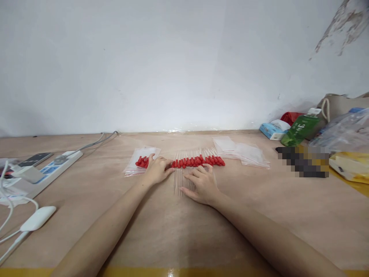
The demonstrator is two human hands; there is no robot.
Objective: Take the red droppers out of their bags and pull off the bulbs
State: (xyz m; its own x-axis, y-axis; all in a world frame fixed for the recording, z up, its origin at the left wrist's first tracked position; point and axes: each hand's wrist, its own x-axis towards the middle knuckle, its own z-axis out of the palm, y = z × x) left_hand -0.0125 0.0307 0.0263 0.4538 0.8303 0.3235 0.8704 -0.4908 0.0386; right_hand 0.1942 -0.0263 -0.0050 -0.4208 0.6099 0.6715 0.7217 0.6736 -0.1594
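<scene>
Writing: white marks are seen on the label of the green bottle (301,129) at the far right, too small to be read. A blue pack (272,130) beside it carries print that cannot be made out either. No brand is legible anywhere.

Left hand (157,169): loosely curled, palm down, fingertips laid against the left end of the row of droppers (198,161). Whether a dropper is pinched between thumb and fingers cannot be told.

Right hand (200,184): held open and flat, fingers spread, pressed down on the clear stems just below the red bulbs. Nothing is gripped by it.

Droppers: thin clear tubes with red rubber bulbs, laid side by side in one row at mid-counter, bulbs lined up in a red band, stems pointed toward the person. The row is bounded by the two hands on its left and near sides.

Surroundings: a filled bag (141,161) of the same red-bulbed pieces is seen just left of the left hand, touching it. A stack of empty bags (242,152), clear, is set to the right of the row. A power strip (57,165) with cables is noted at the left edge of the counter (173,231).
</scene>
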